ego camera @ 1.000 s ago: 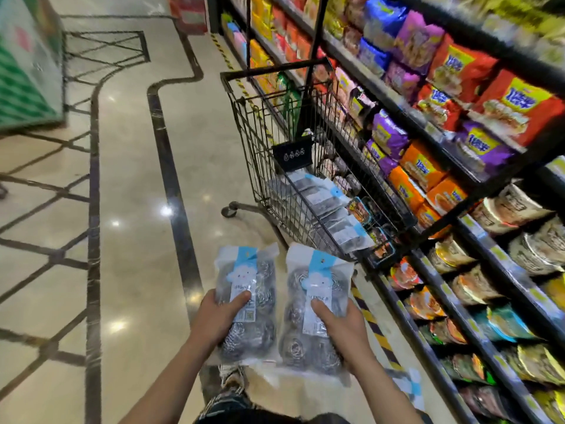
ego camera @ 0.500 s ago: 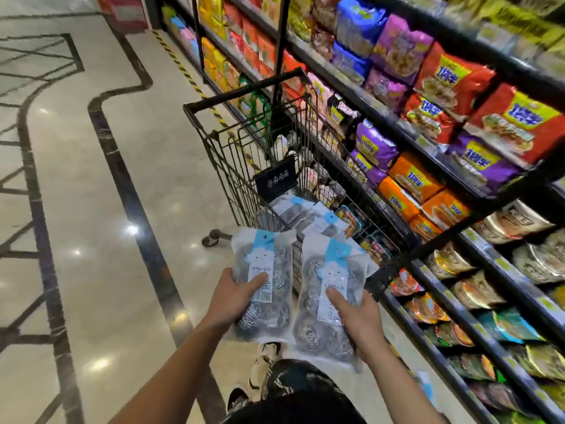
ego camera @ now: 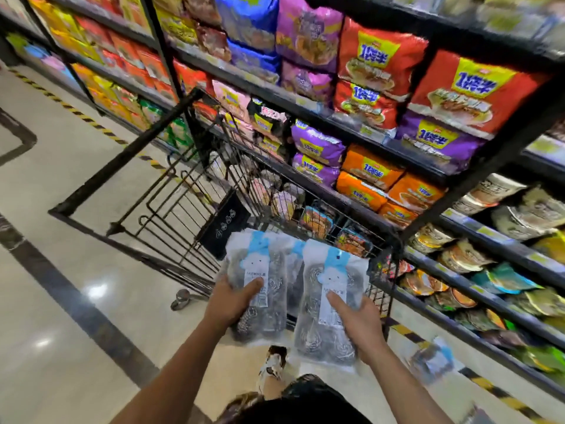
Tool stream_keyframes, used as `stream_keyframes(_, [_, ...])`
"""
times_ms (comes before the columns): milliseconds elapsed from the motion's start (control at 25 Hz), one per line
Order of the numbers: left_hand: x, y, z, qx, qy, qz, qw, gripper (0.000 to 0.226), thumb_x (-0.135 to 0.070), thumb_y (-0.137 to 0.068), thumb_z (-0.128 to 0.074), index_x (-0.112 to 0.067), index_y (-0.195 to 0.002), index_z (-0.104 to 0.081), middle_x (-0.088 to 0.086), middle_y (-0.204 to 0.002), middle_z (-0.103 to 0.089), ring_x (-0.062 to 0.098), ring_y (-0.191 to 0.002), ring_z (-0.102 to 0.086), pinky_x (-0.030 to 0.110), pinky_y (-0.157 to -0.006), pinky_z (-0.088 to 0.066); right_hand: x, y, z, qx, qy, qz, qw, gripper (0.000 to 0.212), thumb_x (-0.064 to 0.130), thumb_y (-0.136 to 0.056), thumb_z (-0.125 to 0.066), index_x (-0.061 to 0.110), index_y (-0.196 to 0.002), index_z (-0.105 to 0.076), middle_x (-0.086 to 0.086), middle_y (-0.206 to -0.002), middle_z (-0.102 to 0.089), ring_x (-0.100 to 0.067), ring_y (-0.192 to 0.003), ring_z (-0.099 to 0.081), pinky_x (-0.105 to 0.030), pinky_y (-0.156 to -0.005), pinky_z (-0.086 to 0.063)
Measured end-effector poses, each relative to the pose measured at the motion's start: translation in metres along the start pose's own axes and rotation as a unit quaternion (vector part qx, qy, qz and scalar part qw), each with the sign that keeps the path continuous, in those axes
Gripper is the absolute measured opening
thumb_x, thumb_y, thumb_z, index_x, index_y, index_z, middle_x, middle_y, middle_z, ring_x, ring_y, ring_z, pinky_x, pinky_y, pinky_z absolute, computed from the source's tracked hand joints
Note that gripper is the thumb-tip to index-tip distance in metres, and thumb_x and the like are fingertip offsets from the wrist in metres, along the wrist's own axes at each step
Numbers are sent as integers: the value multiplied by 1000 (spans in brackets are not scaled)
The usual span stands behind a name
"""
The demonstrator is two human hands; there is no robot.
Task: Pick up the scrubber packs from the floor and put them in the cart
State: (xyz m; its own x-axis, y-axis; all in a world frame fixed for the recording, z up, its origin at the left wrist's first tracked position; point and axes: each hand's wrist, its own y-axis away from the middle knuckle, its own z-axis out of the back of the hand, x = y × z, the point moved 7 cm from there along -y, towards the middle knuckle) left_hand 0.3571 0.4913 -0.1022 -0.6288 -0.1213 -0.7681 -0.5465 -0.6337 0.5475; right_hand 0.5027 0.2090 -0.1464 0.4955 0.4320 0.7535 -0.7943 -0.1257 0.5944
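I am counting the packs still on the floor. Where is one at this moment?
In the head view, one scrubber pack lies on the floor at lower right, beside the yellow-black tape under the shelves.

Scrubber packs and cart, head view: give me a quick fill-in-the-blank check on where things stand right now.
1. The left hand and the right hand each hold ____ scrubber pack.
2. Both packs are held over the near end of the black wire ____.
3. A blurred pack with the same blue label lies on the ____ by the shelf, to the person's right.
4. The label on the left hand's pack is white and ____.

Missing words: one; cart; floor; blue
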Motion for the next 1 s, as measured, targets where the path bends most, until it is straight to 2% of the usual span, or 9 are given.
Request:
stream_keyframes(80, [-17,-41,3,-4,-27,-7,1000,35,-49,-79,-85,-27,-94,-61,-8,-90,-69,22,-89,-69,41,-89,-56,13,-18,0,-32,-13,-2,999,78,70,-60,-86,20,-118,-69,0,-111,-75,-26,-99,-72,-49,-91,-60])
stream_keyframes(160, [-16,-88,7,4,-84,-3,996,70,-76,-65,-80,-22,-107,-65,-2,-98,-73,22,-91,-71,43,-84,-59,19,-37,4,-65,-24,-23,997,45,49,-75,-86,16,-103,-73,-3,-94,-77,-28,-87,-74,-48,-85,-61])
stream_keyframes(320, [29,-198,5,23,-156,22,987,88,-90,-51,-76,-25,-111,-69,-4,-99,-78,16,-87,-76,45,-81,-63,10,-77,5,-112,-51,-66,990,35,39,-80,-86,13,-99,-73,-3,-85,-74,-19,-74,-69,-33,-69,-55])
stream_keyframes(440, [22,-230,-5,50,-176,26,983,88,-84,-55,-80,-21,-114,-65,-6,-105,-77,15,-91,-75,45,-85,-62,-11,-111,-3,-147,-42,-88,984,25,36,-81,-86,17,-84,-69,-3,-80,-73,-14,-67,-67,-34,-67,-55])
stream_keyframes(560, [26,-241,-21,71,-212,64,973,73,-60,-73,-85,-13,-117,-49,1,-110,-64,26,-100,-65,41,-89,-54,-34,-132,-18,-164,-12,-118,979,37,46,-75,-88,13,-81,-73,-7,-73,-77,-23,-64,-72,-45,-70,-61])
stream_keyframes(680, [52,-254,-31,77,-236,65,966,72,-59,-71,-85,-13,-118,-55,4,-108,-68,29,-98,-68,42,-84,-56,-78,-150,-28,-137,0,-159,978,58,63,-63,-87,17,-96,-77,-2,-78,-79,-26,-74,-76,-51,-75,-63])
stream_keyframes(840, [74,-264,-34,93,-271,93,953,69,-48,-79,-84,-6,-124,-54,12,-114,-69,27,-93,-68,32,-66,-56,-80,-158,-22,-141,97,-170,971,67,64,-68,-83,14,-111,-67,-3,-100,-76,-27,-90,-72,-42,-81,-60])
stream_keyframes(920, [69,-259,-34,90,-316,92,940,73,-46,-84,-80,-1,-131,-47,19,-122,-62,34,-103,-64,41,-82,-54,-74,-154,-19,-151,157,-172,961,67,50,-78,-83,9,-124,-55,-4,-105,-65,-33,-102,-67,-34,-81,-50])
stream_keyframes(1000, [63,-256,-35,95,-365,98,921,82,-49,-87,-76,-2,-142,-38,25,-133,-50,42,-117,-57,52,-97,-49,-69,-151,-18,-160,191,-170,953,71,45,-81,-82,8,-132,-50,-6,-108,-63,-36,-109,-65,-37,-85,-50])
